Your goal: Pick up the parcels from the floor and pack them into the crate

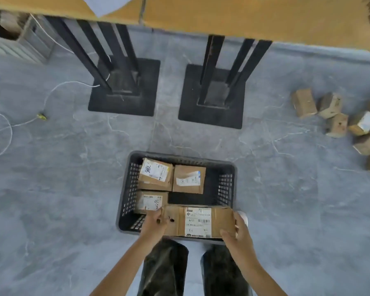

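A dark plastic crate [226,184] with slotted walls stands on the grey floor in front of me. Three labelled cardboard parcels lie inside it: one at the back left [156,174], one at the back middle [189,178], one at the left [151,201]. Over the crate's near side I hold a wide flat parcel [198,222] with a white label. My left hand [155,223] grips its left end and my right hand [236,231] grips its right end.
Several loose cardboard parcels [338,116] lie in a heap on the floor at the far right. Two black table bases [210,116] stand beyond the crate under a wooden tabletop [244,16]. A white cable [6,127] curls at the left. My legs are below the crate.
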Demonstrator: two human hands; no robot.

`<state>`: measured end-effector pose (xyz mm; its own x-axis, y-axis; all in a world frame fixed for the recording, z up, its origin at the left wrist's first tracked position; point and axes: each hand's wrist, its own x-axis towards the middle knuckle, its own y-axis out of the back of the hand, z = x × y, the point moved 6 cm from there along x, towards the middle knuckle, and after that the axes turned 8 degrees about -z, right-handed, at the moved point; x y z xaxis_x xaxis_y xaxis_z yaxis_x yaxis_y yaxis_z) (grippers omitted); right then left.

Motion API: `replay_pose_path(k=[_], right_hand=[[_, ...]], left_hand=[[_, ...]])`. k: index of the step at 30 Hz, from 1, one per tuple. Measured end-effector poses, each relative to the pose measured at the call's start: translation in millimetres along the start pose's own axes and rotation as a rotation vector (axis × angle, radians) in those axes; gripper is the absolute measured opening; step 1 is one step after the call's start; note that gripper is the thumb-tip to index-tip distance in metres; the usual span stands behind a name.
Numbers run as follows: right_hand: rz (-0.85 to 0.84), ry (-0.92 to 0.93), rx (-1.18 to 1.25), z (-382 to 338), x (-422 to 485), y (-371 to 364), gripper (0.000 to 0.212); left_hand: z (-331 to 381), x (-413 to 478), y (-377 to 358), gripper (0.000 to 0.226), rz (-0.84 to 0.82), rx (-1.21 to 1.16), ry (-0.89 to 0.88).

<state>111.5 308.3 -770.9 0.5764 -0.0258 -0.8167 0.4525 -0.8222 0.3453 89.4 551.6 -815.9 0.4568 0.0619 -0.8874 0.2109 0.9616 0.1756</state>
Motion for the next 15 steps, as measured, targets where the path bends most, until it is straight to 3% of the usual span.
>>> replay_pose_path(k=[6,11,15], right_hand=[[-0.089,-0.154,0.02,77,148,-68,0.061],[-0.07,-0.203,0.088,123,243,-103,0.056],[-0.121,-0.313,0.268,164,290,-128,0.065]], left_hand=[[-74,147,-29,0.024,0.017,-0.114,0.054],[-111,237,-65,0.061,-0.039,-0.094,0.202],[-135,270,-95,0.041,0.038,-0.454,0.388]])
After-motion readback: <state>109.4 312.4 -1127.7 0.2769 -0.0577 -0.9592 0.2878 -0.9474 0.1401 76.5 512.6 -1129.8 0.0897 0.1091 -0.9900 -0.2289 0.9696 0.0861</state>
